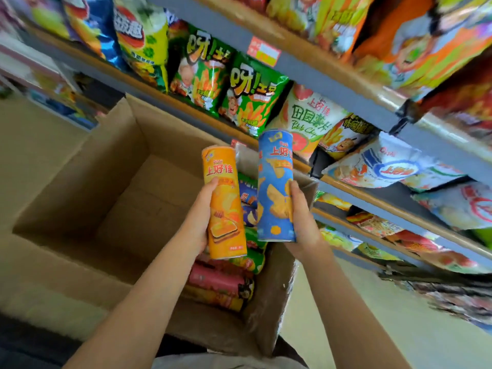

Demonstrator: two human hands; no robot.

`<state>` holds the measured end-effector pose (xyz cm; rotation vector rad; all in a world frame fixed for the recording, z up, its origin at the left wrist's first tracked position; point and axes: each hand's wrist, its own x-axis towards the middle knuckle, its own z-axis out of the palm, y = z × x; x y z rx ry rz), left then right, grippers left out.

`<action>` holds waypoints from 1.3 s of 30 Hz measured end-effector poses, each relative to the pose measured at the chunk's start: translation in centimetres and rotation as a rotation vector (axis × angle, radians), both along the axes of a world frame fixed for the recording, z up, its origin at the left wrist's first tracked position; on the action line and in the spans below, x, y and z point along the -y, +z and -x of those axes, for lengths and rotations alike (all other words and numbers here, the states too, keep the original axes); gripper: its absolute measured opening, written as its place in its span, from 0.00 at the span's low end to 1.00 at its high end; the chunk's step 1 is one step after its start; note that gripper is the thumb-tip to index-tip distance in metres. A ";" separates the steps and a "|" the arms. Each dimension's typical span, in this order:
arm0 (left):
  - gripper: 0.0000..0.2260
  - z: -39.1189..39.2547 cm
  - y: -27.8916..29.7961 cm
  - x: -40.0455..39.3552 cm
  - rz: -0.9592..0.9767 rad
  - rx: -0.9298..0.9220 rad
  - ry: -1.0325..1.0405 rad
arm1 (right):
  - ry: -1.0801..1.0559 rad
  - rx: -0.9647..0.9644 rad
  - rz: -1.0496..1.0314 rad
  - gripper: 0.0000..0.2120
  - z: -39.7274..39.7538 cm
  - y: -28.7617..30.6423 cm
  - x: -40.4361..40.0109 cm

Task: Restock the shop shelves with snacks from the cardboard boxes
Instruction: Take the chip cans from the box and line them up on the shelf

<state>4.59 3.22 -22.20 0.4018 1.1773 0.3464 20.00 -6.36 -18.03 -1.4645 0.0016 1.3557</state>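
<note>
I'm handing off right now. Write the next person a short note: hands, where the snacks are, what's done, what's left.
Left hand grips an orange can, held upright over the box.
Right hand grips a blue can, also upright, beside the shelves.
Both cans are out of the box but not yet shelved.
More snacks lie at the box's right end; the rest of its floor is bare.
The shelves already hold many bags.
Left to do: shelve both cans, then empty the box.

- A shop aisle: tiered grey shelves (314, 75) packed with bright snack bags (250, 99).
- A price label (263, 51) on a shelf edge.
- An open cardboard box (87, 166) of stock.
</note>
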 end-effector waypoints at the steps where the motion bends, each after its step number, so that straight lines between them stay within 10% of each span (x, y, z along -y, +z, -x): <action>1: 0.21 -0.3 1.4 -0.5 -0.007 0.034 -0.031 | -0.051 0.014 -0.029 0.30 0.6 1.1 0.1; 15: 0.25 1.2 19.0 -0.6 -0.196 0.287 -0.368 | -0.094 0.238 -0.331 0.26 4.1 13.6 3.8; 25: 0.23 0.5 27.1 2.8 -0.526 0.121 -0.388 | -0.176 0.244 -0.593 0.26 5.3 18.6 5.7; 39: 0.29 4.1 35.3 -8.0 -0.862 0.286 -0.383 | -0.130 0.769 -0.576 0.12 8.2 29.6 -4.9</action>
